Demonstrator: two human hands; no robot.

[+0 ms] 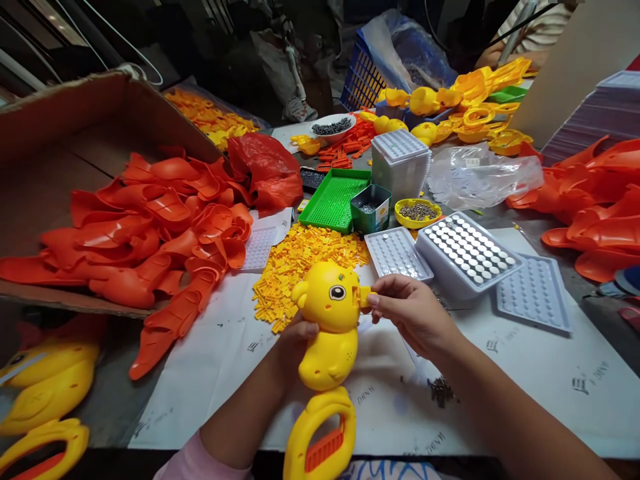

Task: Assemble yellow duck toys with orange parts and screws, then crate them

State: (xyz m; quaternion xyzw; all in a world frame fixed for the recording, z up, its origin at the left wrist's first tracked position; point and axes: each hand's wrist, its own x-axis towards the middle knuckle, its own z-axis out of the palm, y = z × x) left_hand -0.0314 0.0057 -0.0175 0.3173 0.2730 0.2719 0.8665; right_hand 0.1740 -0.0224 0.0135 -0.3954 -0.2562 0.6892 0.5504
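The white paper sheet (480,407) reads "ZHENYI" in dark print: once below and left of the right hand (414,313), again farther below it, and once well to its right. Beyond that hand, the label (382,215) on the dark tin (363,219) is too small to read.

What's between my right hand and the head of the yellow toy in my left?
In the head camera's view, a small yellow piece lies there, pinched by your right hand at the slot in the yellow toy.
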